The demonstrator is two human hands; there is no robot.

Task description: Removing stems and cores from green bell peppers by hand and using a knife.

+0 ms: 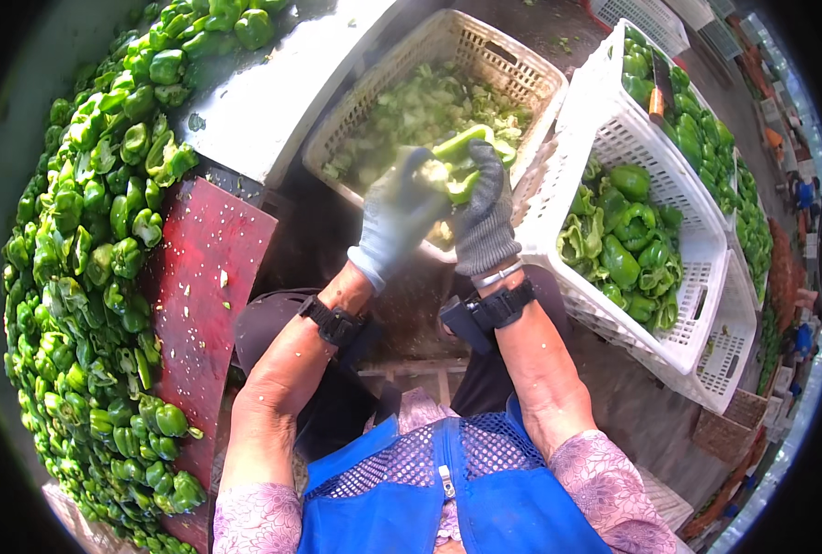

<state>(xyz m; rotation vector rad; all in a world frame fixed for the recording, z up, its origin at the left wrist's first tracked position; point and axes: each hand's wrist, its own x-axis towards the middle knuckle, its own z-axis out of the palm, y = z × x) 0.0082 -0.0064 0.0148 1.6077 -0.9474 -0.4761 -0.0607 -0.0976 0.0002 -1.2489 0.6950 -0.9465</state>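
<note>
Both hands wear knit work gloves. My right hand point(485, 208), in a dark grey glove, grips an opened green bell pepper point(463, 156) above a cream plastic crate point(546, 76). Beside it my left hand point(400, 208), in a lighter glove and blurred, has its fingers at the pale core point(437, 173) by the pepper's left side. Whether it grips the core is not plain. Pale green scraps point(445, 97) lie in the crate below the hands.
At the left, a large heap of green bell peppers point(71, 332) lies beside a red board point(203, 270) dotted with seeds. A white crate point(701, 332) at the right holds peppers. A knife with an orange handle point(656, 105) lies on peppers in another crate.
</note>
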